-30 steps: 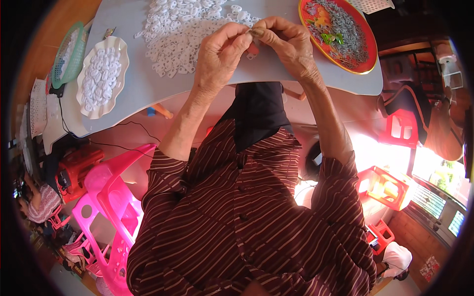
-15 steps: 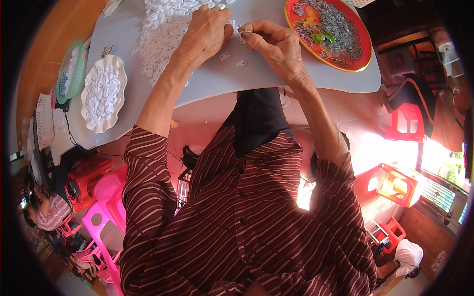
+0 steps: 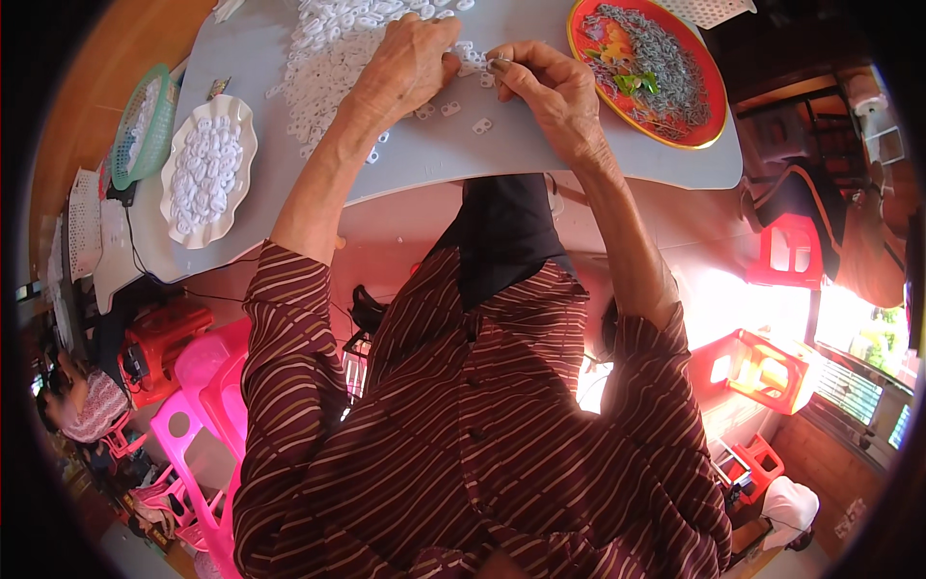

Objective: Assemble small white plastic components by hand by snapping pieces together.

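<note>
Closest to me, someone in a striped maroon shirt [image 3: 463,434] is leaning both forearms out over a grey-blue table [image 3: 424,156]. The right hand [image 3: 555,96] is pinching something small between thumb and forefinger, too small to make out. The left hand [image 3: 410,63] is curling, knuckles up, over the white pieces; its fingertips are hiding, so I can't tell whether it is gripping one. A few loose white pieces [image 3: 481,125] are lying near both hands, while a big white pile [image 3: 323,106] is spreading beyond the left one. To the right, a red tray [image 3: 712,98] is holding thin grey pieces [image 3: 675,72]. Over left, a wavy-edged dish [image 3: 248,145] and a green basket [image 3: 164,125] are holding more white ones. Farther off, red stools [image 3: 762,372] are standing in sunlight.
</note>
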`<state>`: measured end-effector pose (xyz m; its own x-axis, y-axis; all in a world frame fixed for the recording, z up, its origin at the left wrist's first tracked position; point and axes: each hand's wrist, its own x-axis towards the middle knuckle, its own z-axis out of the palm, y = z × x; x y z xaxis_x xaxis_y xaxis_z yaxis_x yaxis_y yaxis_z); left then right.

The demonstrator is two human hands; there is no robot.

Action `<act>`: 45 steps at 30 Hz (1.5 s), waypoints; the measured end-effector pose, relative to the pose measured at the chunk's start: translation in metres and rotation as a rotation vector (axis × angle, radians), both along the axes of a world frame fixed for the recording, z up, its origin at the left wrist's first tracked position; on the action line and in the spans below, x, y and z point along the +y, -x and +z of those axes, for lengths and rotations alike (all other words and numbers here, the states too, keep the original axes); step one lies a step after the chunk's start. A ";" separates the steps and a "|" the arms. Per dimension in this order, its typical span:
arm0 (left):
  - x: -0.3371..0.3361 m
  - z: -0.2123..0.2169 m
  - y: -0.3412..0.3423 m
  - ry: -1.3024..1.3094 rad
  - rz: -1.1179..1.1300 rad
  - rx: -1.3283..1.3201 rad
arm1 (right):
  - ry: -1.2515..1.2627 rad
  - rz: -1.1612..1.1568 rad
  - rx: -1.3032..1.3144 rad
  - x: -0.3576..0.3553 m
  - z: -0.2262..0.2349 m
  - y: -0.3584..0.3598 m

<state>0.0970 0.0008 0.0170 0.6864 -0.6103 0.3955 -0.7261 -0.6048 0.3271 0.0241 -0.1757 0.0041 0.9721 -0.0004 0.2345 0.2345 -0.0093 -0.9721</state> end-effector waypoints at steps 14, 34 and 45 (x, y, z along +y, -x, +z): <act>0.000 0.006 -0.010 -0.011 0.060 0.178 | -0.015 0.014 -0.015 0.000 0.001 0.000; -0.009 -0.009 0.040 0.670 -0.078 0.580 | -0.179 0.078 -0.083 0.000 -0.002 -0.002; -0.006 0.010 0.038 0.786 -0.051 0.815 | -0.078 0.039 -0.120 0.003 0.000 0.000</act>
<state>0.0592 -0.0056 0.0270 0.8963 -0.4245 0.1281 -0.1411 0.0009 0.9900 0.0246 -0.1727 0.0038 0.9369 0.0139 0.3493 0.3473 0.0761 -0.9346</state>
